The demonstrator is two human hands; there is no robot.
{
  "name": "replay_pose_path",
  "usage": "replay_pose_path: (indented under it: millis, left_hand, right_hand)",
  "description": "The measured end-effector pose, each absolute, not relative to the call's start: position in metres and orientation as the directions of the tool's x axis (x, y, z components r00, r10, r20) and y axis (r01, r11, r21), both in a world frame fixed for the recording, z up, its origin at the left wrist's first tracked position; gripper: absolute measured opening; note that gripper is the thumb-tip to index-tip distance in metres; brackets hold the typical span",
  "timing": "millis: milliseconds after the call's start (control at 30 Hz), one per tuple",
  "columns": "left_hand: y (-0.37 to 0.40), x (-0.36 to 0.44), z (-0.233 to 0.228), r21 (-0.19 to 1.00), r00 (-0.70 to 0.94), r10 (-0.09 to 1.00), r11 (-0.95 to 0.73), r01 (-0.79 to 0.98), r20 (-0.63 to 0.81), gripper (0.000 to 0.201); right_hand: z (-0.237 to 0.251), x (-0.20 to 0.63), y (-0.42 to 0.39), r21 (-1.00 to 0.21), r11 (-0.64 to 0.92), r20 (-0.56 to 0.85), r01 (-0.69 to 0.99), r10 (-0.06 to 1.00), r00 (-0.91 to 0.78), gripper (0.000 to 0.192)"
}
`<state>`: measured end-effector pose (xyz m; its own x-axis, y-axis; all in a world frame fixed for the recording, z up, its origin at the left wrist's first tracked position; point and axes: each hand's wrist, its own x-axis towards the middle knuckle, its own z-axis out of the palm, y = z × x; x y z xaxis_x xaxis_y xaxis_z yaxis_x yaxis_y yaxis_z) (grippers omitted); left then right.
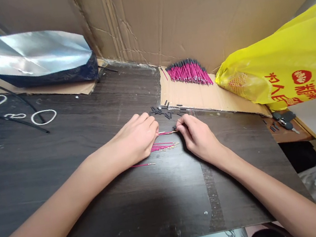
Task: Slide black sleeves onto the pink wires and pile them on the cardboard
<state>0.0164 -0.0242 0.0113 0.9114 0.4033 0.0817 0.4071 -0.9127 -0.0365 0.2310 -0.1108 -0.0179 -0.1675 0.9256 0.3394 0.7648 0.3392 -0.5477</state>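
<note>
At board centre, L hand [137, 138] pinches a thin pink wire [167, 132] by its tail, fingers closed tight on it; R hand [199, 136] pinches a small black sleeve [174, 127] at the wire's metal tip, thumb & forefinger closed. Judgement: keep wire level, grip close to the tip so it doesn't flex, push sleeve on straight. Under the hands lie more loose wires [164, 146] w/ bare brassy ends. Just beyond, scattered sleeves [164, 111], short matt tubes. Farther back, a finished bundle [189, 72] on cardboard [203, 96]. Board [95, 177] is dark wood-grain, smooth. Crinkly yellow bag [284, 61] right, foil pouch [41, 57] left.
</note>
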Motion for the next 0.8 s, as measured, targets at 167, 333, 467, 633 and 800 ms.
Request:
replay_pose_path:
  millis: [167, 333, 467, 633, 800]
  left_hand:
    - [-0.025, 0.015, 0.006, -0.118, 0.914, 0.393, -0.908, 0.403, 0.102, 0.028]
    - [-0.023, 0.012, 0.012, -0.029, 0.914, 0.388, -0.919, 0.394, 0.116, 0.021]
    - [-0.025, 0.013, 0.014, -0.025, 0.912, 0.389, -0.918, 0.395, 0.126, 0.02]
    - [-0.031, 0.021, 0.008, -0.122, 0.899, 0.427, -0.891, 0.437, 0.101, 0.023]
    - [-0.031, 0.023, 0.007, -0.093, 0.875, 0.479, -0.87, 0.483, 0.065, 0.024]
  right_hand:
    - [-0.017, 0.234, -0.111, -0.662, 0.266, 0.354, 0.701, 0.935, -0.02, 0.009]
    - [-0.018, 0.234, -0.111, -0.63, 0.263, 0.371, 0.73, 0.929, -0.015, 0.018]
    - [-0.016, 0.233, -0.111, -0.548, 0.305, 0.372, 0.779, 0.923, -0.1, 0.019]
    - [-0.017, 0.228, -0.11, -0.449, 0.304, 0.346, 0.84, 0.926, -0.15, 0.018]
    - [-0.02, 0.224, -0.101, -0.345, 0.277, 0.292, 0.897, 0.94, -0.178, 0.02]
